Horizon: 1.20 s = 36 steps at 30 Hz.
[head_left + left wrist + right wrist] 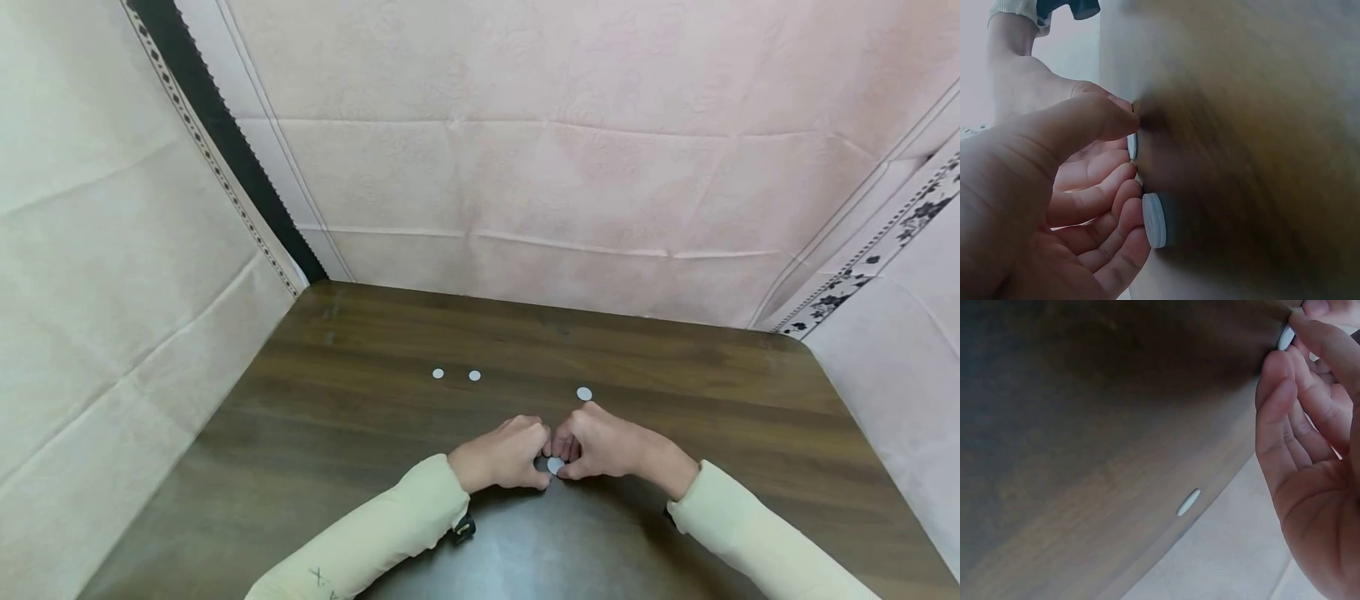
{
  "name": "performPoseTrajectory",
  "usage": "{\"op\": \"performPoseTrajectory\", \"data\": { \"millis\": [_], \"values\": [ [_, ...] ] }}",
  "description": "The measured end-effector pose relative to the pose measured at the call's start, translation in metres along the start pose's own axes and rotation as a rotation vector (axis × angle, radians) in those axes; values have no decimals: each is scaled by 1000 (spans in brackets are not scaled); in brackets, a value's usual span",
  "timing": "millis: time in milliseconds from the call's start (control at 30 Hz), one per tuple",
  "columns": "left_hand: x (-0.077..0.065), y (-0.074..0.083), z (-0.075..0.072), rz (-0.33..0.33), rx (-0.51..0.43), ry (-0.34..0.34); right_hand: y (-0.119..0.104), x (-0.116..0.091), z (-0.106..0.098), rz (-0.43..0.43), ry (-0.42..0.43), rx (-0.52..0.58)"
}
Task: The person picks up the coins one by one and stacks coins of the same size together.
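Note:
In the head view a small white disc [555, 465] lies low over the table between my two hands. My right hand [607, 442] pinches it, thumb at the near side and curled fingers at the far side. From the left, my left hand [506, 454] meets it, thumb and bent fingers around the disc's left side. The left wrist view shows this disc [1132, 145] edge-on between thumb tip and fingers, and a second white disc [1155, 220] beside the lower fingertips. The right wrist view has the disc [1285, 337] at the right thumb and fingertips.
Farther back on the brown wooden table [360, 333] lie two white discs, a left one [438, 373] and its neighbour [475, 376]. Just beyond the right hand is another white disc [584, 393]. Pale cloth [525, 192] hangs behind the table and at both sides.

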State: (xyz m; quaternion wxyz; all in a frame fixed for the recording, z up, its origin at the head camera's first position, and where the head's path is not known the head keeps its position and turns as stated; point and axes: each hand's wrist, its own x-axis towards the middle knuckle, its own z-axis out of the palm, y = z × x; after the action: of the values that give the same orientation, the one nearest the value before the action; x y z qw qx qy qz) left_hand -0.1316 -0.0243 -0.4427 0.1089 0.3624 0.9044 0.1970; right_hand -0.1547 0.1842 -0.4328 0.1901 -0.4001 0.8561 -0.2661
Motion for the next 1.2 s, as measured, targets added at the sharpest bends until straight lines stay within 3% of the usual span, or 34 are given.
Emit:
{"op": "performPoseTrajectory", "data": {
  "millis": [333,533,767,1033,1200],
  "values": [
    [5,3,4,1,-15,14,6,-7,6,-22,86,64],
    [6,4,5,-30,-20,-2,6,-11,0,-18,38,97],
    [2,4,5,-44,-9,11,7,-21,-31,25,-1,-23],
    [2,4,4,-63,-23,4,14,-25,-65,89,44,-138],
    [3,5,4,-66,-27,-9,22,-20,-76,116,76,-200]
  ]
}}
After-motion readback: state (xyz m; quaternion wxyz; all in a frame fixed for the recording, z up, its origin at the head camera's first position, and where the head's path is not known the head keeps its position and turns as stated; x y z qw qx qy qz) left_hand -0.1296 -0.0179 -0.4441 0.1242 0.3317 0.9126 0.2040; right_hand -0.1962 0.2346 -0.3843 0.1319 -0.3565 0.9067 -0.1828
